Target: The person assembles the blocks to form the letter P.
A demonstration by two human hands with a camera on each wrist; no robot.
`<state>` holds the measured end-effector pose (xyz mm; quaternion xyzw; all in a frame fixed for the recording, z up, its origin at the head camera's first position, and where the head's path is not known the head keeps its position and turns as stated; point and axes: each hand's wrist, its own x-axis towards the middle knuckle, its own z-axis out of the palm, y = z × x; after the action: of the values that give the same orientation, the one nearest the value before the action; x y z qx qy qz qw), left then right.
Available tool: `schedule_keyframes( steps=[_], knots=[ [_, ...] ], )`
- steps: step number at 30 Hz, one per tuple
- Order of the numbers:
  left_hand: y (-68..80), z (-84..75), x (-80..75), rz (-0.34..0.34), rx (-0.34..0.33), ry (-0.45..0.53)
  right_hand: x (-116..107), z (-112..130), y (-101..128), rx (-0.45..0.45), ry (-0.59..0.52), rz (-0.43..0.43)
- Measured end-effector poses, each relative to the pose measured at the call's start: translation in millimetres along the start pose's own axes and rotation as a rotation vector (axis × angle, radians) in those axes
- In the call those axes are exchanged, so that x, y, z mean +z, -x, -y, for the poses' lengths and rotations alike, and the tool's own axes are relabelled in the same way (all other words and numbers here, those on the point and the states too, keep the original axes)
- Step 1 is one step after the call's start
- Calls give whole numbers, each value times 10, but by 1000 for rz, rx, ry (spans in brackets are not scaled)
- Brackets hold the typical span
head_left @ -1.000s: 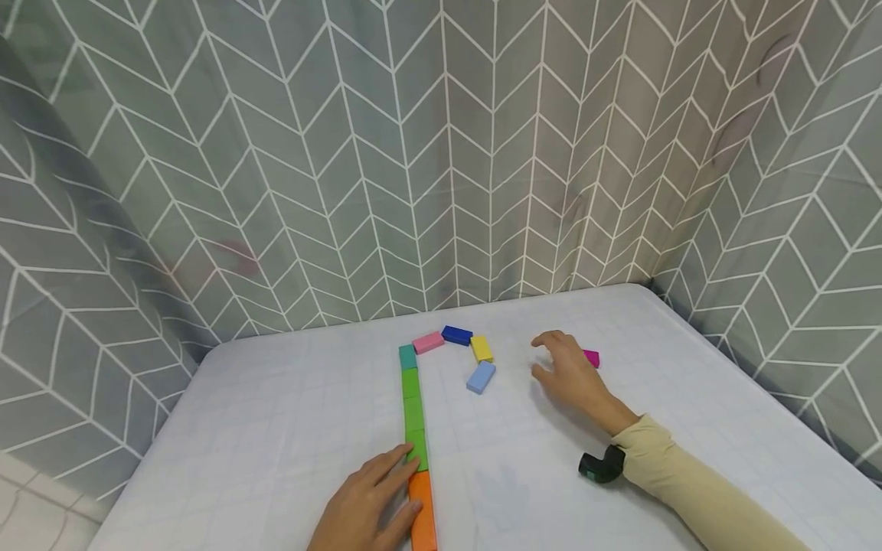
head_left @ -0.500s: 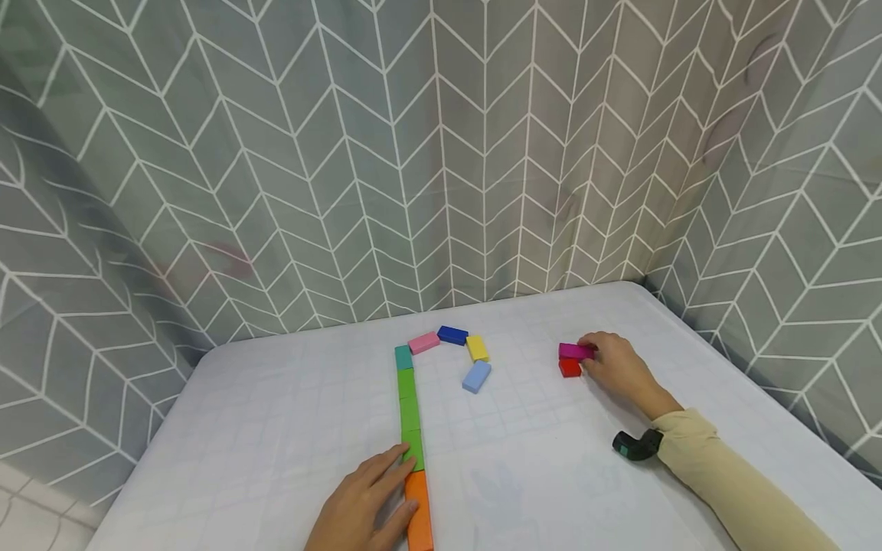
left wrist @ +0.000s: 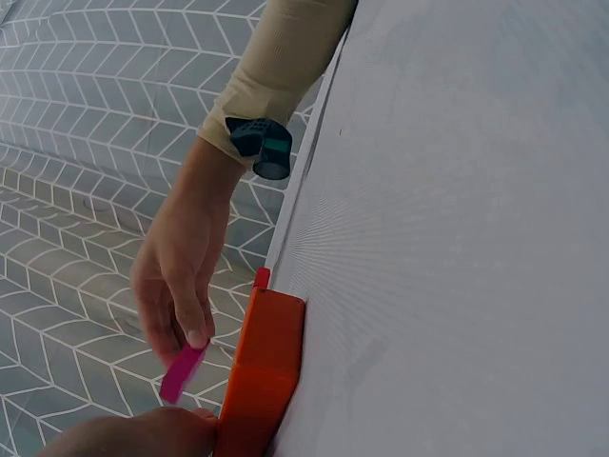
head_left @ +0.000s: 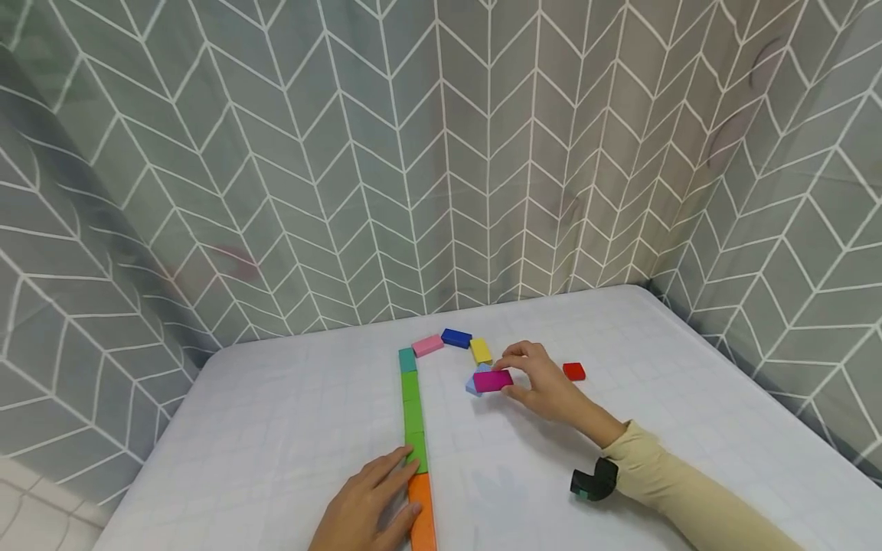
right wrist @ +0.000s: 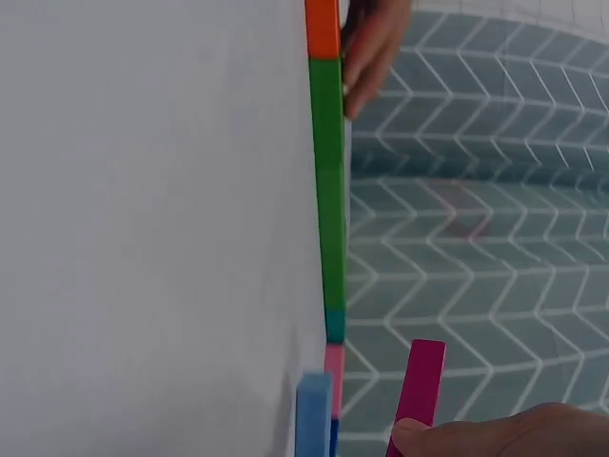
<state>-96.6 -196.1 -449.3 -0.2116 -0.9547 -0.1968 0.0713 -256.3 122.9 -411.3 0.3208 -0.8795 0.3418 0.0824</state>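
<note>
My right hand [head_left: 551, 390] pinches a magenta block [head_left: 492, 381] between thumb and fingers. In the head view the block overlaps a light blue block [head_left: 472, 386]; the right wrist view shows it raised off the table. My left hand [head_left: 365, 501] lies beside the near end of a straight row, its fingertips on a green block [head_left: 413, 417] and its thumb at the orange block [head_left: 423, 520]. Several green blocks and a teal block [head_left: 407, 360] continue this row. From there a pink block [head_left: 428, 346], a dark blue block [head_left: 457, 338] and a yellow block [head_left: 481, 351] curve round towards the light blue one.
A red block [head_left: 574, 372] lies alone to the right of my right hand. White cloth covers the table [head_left: 289, 428]. A patterned grey curtain [head_left: 441, 153] hangs behind and at both sides. A black wrist camera [head_left: 594, 482] hangs below the right sleeve.
My right hand reached right, took hold of the magenta block by the red one, and carried it left to over the light blue block. The left hand has stayed in place.
</note>
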Motion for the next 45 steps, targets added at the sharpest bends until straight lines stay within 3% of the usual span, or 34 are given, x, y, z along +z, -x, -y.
schedule_keyframes(
  steps=[10,30,34,37,41,45],
  knots=[
    [-10,13,4,20,-10,-15,341,163,-173,-83,1,101],
    [-11,6,-3,29,-16,-19,483,168,-267,-23,76,169],
    [-4,-1,-1,19,-7,-22,338,164,-234,-17,74,163],
    [-1,-8,-9,25,-11,-24,120,83,-156,-6,67,105],
    [-10,-6,-24,35,-19,-26,-200,-224,59,7,162,-7],
    [-17,7,-18,26,-8,-23,-431,-608,341,71,259,-43]
  ],
)
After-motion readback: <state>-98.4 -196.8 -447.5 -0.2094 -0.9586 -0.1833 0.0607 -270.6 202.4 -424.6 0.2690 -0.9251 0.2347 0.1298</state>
